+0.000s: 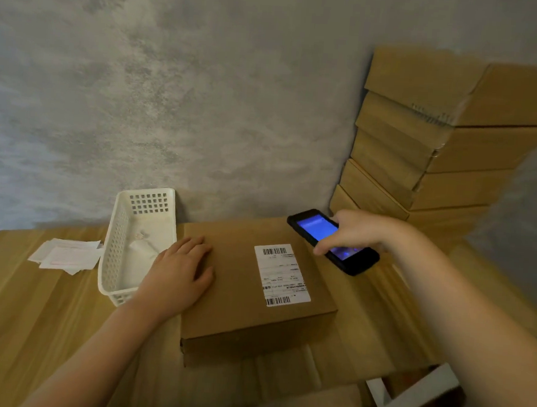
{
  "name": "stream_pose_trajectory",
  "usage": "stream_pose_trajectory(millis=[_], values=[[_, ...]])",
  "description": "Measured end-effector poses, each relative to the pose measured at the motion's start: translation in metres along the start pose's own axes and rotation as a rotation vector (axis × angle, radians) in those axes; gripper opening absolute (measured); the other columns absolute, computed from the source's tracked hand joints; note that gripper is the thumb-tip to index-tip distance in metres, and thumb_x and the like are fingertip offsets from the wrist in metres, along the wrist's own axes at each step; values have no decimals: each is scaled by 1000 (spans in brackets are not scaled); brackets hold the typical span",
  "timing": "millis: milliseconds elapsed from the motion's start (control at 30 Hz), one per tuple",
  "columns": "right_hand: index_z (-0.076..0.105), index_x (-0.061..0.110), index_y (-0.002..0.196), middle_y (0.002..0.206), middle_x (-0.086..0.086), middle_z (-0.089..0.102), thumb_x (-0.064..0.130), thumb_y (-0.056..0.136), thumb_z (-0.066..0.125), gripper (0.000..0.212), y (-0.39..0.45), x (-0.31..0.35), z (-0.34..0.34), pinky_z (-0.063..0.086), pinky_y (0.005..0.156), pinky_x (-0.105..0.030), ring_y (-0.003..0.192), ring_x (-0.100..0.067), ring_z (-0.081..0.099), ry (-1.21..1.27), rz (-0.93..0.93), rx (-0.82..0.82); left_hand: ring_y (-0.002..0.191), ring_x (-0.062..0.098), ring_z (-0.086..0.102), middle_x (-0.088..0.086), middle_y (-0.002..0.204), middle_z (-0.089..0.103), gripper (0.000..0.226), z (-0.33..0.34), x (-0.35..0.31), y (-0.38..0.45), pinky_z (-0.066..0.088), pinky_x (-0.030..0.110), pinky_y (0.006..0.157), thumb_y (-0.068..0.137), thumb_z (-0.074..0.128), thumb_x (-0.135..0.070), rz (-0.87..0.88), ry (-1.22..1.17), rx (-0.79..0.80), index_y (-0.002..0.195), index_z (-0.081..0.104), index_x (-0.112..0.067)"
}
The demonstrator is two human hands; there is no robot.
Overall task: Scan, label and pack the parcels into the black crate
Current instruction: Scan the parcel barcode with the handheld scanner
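A flat brown cardboard parcel (242, 284) lies on the wooden table (15, 306). A white shipping label (282, 275) with barcodes is stuck on its top, right of centre. My left hand (181, 268) rests flat on the parcel's left top edge, fingers straight. My right hand (359, 232) grips a black handheld scanner (333, 241) with a lit blue screen, held just beyond the parcel's far right corner. The black crate is not in view.
A white perforated basket (140, 245) stands left of the parcel. Loose white paper slips (66, 254) lie further left. A stack of several brown parcels (430, 141) rises at the back right against the grey wall. More cardboard and a white object (412, 401) sit at the front right.
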State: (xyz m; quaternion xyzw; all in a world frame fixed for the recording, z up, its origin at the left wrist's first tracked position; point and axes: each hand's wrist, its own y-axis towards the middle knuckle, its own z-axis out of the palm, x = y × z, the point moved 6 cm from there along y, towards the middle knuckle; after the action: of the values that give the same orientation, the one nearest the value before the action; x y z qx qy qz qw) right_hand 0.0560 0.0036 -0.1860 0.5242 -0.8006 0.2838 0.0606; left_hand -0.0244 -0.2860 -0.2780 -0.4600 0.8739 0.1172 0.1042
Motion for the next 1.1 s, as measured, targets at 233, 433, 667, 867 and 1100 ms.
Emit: stream_pose_trajectory(millis=[233,433,667,867,1100], values=[[64,11,85,79,-3,65,58,67,77,52,-36,24,0,46,60,-29,63,-19,61,-323,30,107,148,18,21,-6,158,31,56,8,-9,-3,19,42,121,96,46,-52,29,-119,-3,147,40,-30],[61,13,79,73,0,64,53,75,75,42,-54,21,7,49,58,-23,61,-16,63,-347,38,209,147,20,23,-4,157,34,57,8,-10,-6,21,42,120,95,41,-54,15,-96,-28,147,41,-29],[60,14,78,72,2,64,54,77,72,42,-66,20,12,49,62,-21,64,-13,64,-376,27,277,146,19,26,-3,155,38,59,5,-12,-8,24,41,119,93,39,-57,31,-86,-38,144,44,-28],[60,16,77,70,2,65,58,79,69,44,-64,19,13,49,62,-22,62,-13,64,-402,4,268,145,18,27,-3,152,41,64,4,-13,-10,24,40,117,89,33,-61,47,-84,-50,142,46,-27],[62,15,73,62,3,63,60,78,67,46,-59,11,14,47,61,-23,57,-13,61,-373,8,273,145,18,28,-4,153,40,75,5,-11,-9,24,42,119,82,24,-68,38,-100,-45,142,46,-29]])
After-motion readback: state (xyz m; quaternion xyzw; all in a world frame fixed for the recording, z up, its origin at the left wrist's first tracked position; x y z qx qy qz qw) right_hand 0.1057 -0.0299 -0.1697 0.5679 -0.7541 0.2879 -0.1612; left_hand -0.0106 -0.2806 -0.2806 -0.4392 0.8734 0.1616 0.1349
